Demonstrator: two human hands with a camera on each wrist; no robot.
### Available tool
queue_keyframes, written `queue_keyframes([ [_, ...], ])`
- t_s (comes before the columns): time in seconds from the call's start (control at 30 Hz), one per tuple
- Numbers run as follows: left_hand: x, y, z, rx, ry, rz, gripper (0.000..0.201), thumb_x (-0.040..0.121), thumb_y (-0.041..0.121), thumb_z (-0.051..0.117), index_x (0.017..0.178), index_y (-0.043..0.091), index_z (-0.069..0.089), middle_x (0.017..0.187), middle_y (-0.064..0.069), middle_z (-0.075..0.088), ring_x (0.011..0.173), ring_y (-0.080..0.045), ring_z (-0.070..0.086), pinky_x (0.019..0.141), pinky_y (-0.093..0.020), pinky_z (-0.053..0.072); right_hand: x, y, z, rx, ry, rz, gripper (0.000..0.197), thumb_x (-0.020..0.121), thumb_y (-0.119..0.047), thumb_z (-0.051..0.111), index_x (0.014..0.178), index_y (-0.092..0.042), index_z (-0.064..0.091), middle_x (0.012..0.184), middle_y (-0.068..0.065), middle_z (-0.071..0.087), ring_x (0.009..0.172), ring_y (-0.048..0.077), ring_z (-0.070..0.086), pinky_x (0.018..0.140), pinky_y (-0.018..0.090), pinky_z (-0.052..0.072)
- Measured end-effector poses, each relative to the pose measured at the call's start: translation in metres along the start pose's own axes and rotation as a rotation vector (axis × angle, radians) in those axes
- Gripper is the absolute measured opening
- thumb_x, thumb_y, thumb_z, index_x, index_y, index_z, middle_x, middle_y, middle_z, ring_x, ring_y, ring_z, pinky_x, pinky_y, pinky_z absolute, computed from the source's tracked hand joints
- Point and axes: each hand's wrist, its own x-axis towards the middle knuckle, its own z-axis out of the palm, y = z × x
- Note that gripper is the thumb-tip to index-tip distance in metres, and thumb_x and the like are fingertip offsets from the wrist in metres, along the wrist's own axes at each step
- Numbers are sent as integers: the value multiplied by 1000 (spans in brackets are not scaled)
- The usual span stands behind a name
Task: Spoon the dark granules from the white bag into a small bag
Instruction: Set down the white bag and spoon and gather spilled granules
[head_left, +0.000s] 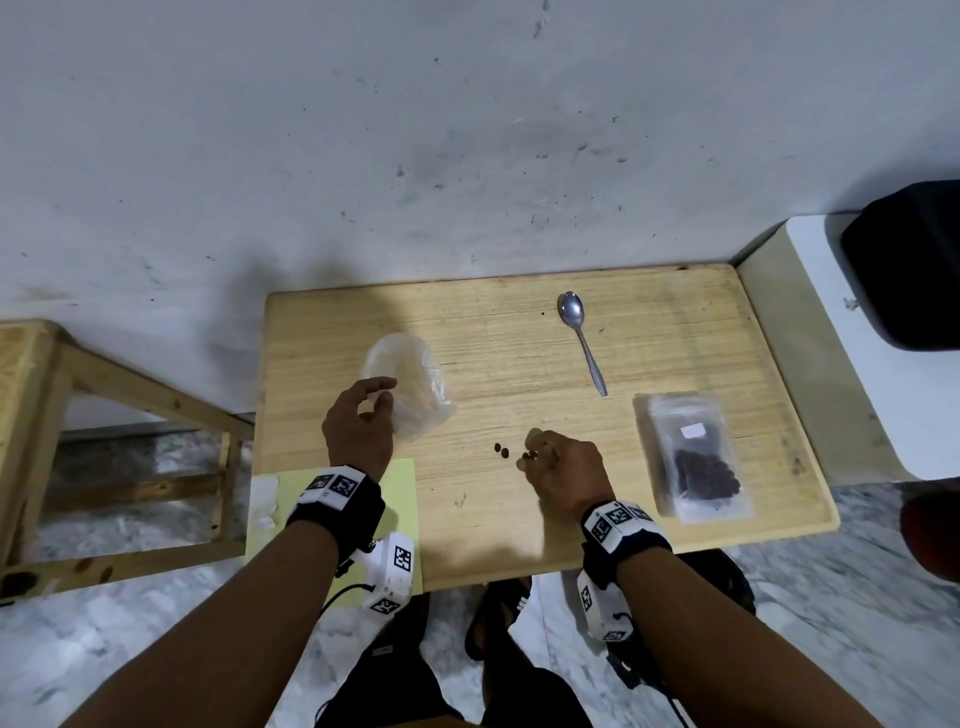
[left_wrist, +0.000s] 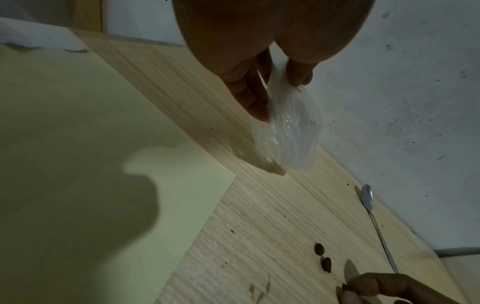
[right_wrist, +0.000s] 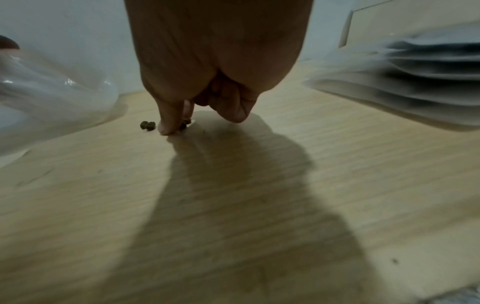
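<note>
Both hands work over the wooden table (head_left: 519, 540): the right hand (head_left: 561, 470), fingers curled, pinches dark granules (head_left: 529, 456) at its middle, two loose granules (head_left: 501, 449) just left. Left of those, the left hand (head_left: 358, 423) pinches the clear small bag (head_left: 410, 384). Right of the granules lies the white bag (head_left: 693, 457), the spoon (head_left: 582, 338) behind.

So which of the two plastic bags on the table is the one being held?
The crumpled clear bag on the left: the left hand pinches its edge. The flat bag with dark granules lies untouched on the right.

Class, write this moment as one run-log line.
left hand: holds small clear plastic bag | right hand: pinches spilled dark granules off wooden table | metal spoon: idle | white bag: flat
</note>
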Motion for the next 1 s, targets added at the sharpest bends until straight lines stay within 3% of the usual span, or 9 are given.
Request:
queue_keyframes([
  [0.13, -1, -2, -2, -1, 3, -3, 32, 93, 13, 60, 85, 44, 69, 111, 1, 68, 71, -30, 67, 77, -49, 58, 2, -4, -6, -138, -68, -16, 20, 86, -33, 69, 82, -18, 57, 72, -7, 69, 73, 17, 66, 64, 31, 51],
  [0.23, -2, -4, -4, -10, 9, 3, 32, 93, 13, 60, 85, 43, 69, 110, 2, 69, 71, -29, 67, 77, -49, 58, 1, -4, -5, -197, -106, -57, 11, 93, -24, 60, 86, -16, 55, 72, -19, 60, 72, 6, 62, 59, 21, 42],
  [0.33, -3, -5, -7, -1, 7, 4, 32, 93, 14, 60, 84, 43, 69, 109, 3, 68, 72, -29, 67, 77, -48, 59, -1, -6, -3, -197, -111, -89, 12, 95, -18, 55, 84, -18, 50, 74, -18, 58, 65, -7, 53, 53, 9, 35],
  [0.43, -4, -5, -9, 4, 8, 0, 32, 93, 14, 60, 84, 44, 68, 109, 4, 67, 73, -30, 67, 77, -48, 58, 0, -5, -4, -136, -90, -90, 20, 90, -20, 61, 75, -18, 47, 65, -7, 57, 60, 8, 53, 56, 24, 37],
  [0.57, -4, -6, -12, 7, 12, 9, 30, 93, 12, 60, 87, 41, 69, 106, 3, 65, 75, -31, 67, 78, -47, 58, 1, -3, -11, 341, 27, 113, 20, 85, -13, 62, 65, -16, 56, 61, -2, 65, 58, 14, 58, 61, 30, 52],
  [0.67, -3, -5, -12, 0, 13, -2, 30, 93, 13, 60, 87, 41, 69, 107, 4, 64, 76, -30, 67, 77, -45, 58, -2, 2, -30, 796, 76, 333, 27, 90, -6, 45, 87, -3, 72, 73, 15, 71, 49, 18, 47, 43, 24, 33],
  [0.73, -2, -5, -11, 5, 7, 5, 28, 93, 13, 60, 88, 40, 70, 110, 2, 67, 75, -29, 67, 76, -43, 58, -7, 6, -39, 907, 65, 386, 35, 85, -3, 38, 79, -3, 72, 67, 15, 65, 44, 17, 39, 38, 22, 24],
  [0.83, -3, -4, -6, 6, -9, 17, 26, 93, 13, 60, 90, 36, 70, 113, 0, 68, 74, -31, 67, 72, -39, 56, -11, 16, -44, 771, 70, 424, 32, 78, -3, 42, 61, -13, 66, 53, 2, 52, 43, 14, 38, 42, 24, 23],
  [1.0, -6, -2, 4, 1, -32, 16, 27, 93, 14, 60, 88, 38, 71, 110, 0, 68, 73, -31, 67, 75, -45, 58, -18, 33, -42, 499, 173, 342, 33, 85, -1, 52, 58, -18, 60, 52, -11, 59, 61, 14, 52, 56, 24, 36],
])
